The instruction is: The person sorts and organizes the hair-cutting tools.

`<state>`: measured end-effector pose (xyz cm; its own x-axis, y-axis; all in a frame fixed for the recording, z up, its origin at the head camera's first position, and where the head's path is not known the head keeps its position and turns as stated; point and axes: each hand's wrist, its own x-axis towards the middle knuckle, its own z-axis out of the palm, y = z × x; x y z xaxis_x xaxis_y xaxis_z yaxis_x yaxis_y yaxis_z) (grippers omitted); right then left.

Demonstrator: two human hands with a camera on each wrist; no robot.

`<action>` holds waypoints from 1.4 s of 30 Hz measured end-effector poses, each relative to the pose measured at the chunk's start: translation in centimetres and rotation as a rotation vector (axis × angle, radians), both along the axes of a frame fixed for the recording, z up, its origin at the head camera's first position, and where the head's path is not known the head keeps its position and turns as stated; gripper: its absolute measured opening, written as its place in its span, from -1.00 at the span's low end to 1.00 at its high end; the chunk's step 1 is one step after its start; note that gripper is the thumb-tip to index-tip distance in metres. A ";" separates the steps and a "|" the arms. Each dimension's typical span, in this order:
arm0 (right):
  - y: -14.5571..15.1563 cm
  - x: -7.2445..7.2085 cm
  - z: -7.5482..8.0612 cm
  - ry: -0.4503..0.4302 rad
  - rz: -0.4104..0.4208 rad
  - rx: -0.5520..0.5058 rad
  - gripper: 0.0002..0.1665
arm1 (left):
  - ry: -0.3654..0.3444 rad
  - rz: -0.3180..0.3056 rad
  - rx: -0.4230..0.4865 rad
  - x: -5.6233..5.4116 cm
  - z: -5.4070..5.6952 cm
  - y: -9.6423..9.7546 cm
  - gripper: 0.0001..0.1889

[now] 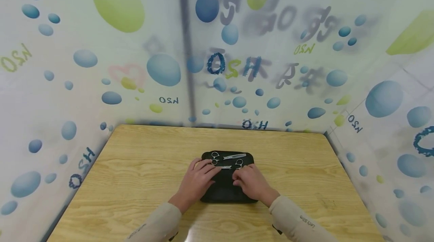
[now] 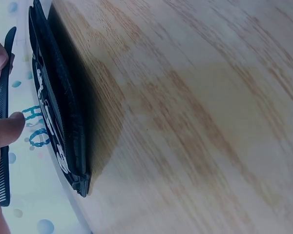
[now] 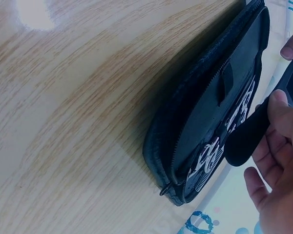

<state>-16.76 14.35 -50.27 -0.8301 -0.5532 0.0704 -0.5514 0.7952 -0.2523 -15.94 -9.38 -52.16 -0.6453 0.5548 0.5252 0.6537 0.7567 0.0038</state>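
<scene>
Both hands hold a black comb (image 2: 1, 107) over an open black zip case (image 1: 223, 193). In the left wrist view its teeth show, with the left thumb lying across it. My left hand (image 1: 198, 178) grips the toothed part. My right hand (image 1: 252, 181) pinches the smooth handle end, whose rounded tip (image 3: 239, 146) shows in the right wrist view. In the head view the comb hardly stands out against the case. Silver scissors (image 1: 215, 158) lie in the far half of the case, and other scissors (image 1: 239, 163) sit near the right fingers.
The case lies on a wooden table (image 1: 135, 159) close to its near middle. Printed curtain walls (image 1: 162, 117) with blue and green spots stand behind the table and at both sides. A zip pull (image 3: 164, 189) hangs at the case's corner.
</scene>
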 end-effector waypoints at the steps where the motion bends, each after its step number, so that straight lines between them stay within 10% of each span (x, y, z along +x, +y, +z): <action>1: 0.0 0.0 0.0 0.001 0.000 -0.001 -0.90 | -0.001 0.000 0.003 0.0 0.0 0.0 -0.46; 42: 2.7 -1.7 1.1 0.053 -0.100 -0.092 -0.83 | -0.034 0.017 -0.021 -0.6 -0.2 -3.3 -0.49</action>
